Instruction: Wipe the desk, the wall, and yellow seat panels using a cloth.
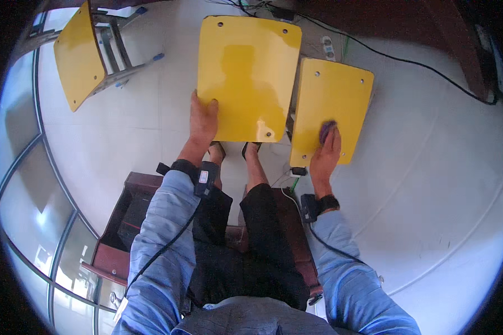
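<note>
A large yellow panel (247, 79) with bolts near its corners lies in front of me; my shadow or reflection shows on its glossy face. My left hand (203, 119) holds its lower left edge, thumb on the face, fingers partly hidden. To the right is a smaller yellow panel (337, 100), bolted near its corners. My right hand (327, 157) presses a dark purple scrubbing pad or cloth (327, 130) against its lower part, fingertips over the pad. What supports the two panels is mostly hidden.
At upper left stands a chair with yellow panels (77, 58) and metal legs. A black cable (402, 60) crosses the floor near a white power strip (327, 48). A dark red wooden drawer unit (109, 259) is beside my legs. Glass panes with metal frames (44, 138) line the left.
</note>
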